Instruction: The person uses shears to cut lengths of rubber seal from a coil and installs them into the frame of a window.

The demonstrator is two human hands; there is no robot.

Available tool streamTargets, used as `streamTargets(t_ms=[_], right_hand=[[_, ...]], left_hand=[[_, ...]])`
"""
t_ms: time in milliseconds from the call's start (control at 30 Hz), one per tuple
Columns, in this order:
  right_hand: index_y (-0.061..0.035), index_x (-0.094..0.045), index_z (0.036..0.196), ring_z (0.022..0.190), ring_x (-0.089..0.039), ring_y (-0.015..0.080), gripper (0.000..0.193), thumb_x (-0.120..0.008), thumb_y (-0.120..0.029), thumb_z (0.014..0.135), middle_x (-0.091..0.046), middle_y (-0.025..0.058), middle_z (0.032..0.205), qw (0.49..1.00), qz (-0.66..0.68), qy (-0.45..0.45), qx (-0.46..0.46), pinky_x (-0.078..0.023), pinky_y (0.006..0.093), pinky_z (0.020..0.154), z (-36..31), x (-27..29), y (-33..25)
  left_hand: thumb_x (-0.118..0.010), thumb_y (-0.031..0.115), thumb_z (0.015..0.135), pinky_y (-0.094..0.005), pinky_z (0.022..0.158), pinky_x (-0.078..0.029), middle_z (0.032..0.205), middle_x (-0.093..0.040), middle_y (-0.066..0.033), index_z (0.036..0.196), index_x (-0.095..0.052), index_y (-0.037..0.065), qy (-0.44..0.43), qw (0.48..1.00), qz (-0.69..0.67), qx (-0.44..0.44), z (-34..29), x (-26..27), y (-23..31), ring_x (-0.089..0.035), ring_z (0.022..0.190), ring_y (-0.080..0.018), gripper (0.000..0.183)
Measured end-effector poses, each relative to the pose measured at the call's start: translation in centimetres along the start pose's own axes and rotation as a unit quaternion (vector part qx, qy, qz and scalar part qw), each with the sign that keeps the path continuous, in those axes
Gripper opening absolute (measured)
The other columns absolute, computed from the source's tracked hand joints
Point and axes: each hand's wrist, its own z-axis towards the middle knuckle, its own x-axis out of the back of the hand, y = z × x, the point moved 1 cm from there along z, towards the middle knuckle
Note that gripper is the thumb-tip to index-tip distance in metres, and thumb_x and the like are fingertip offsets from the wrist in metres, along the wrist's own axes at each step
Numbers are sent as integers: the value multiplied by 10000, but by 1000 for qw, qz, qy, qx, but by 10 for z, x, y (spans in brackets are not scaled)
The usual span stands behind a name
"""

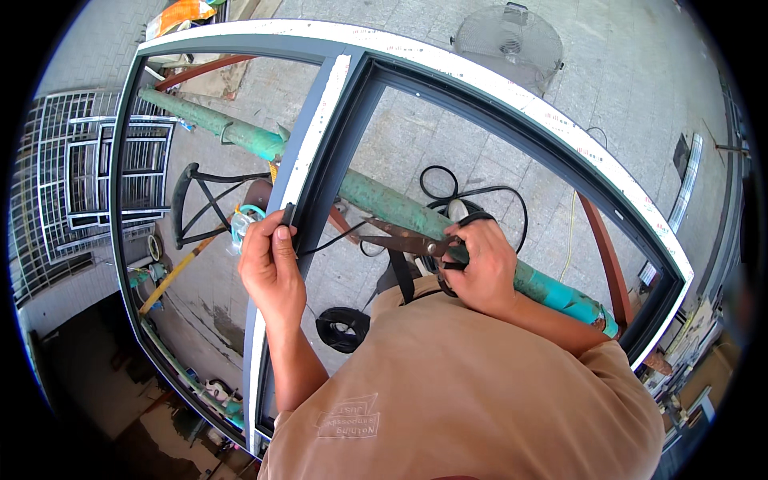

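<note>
A large grey window frame [328, 120] with white protective film lies before me across a green pipe [384, 200]. At its middle bar, my left hand [274, 268] pinches a black rubber strip [288, 214] between thumb and fingers. A thin black length runs from beside this hand toward the scissors. My right hand [484, 260] is closed around the handles of the scissors [404, 243], over the right-hand opening. Their dark blades point left, toward the left hand. The palm side of the right hand is hidden.
Below the frame are a coil of black strip [342, 330], loose black loops [472, 192] and a black folding stand [200, 204]. A round fan [510, 48] stands beyond the far edge. Metal grilles [88, 168] lie at the left. Reddish steel supports [604, 256] sit under the frame.
</note>
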Motion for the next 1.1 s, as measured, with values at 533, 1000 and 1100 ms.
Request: streamTargets(t_ms=[533,1000,1100], right_hand=[[11,-649,1012,693,-623,244,487,-903,-374,855,-646,115,796,948,154,-132,-244,-529,383,676,52,18,-13],[26,-707,999,684,-701,435,377,-827,-319,905,-701,218,724,966,-183,-70,-171,-533,485,641,113,-8,-4],[31,-715,1011,716,-709,453,388,-818,-330,915,-705,243,737,964,-199,-62,-165,-545,503,660,116,-8,-10]], left_hand=[[-621,104,1108,-179,601,-376,945,-678,-2,1267,-700,-5,-38,992,-81,-84,52,-36,-31,-486,688,-12,208],[-620,78,1099,-180,541,-338,912,-679,-27,1224,-709,-16,-67,991,-112,-33,53,-30,-30,-469,627,-10,180],[-616,69,1099,-176,560,-341,929,-676,-24,1227,-707,-22,-65,990,-121,-31,53,-31,-28,-482,661,-7,181]])
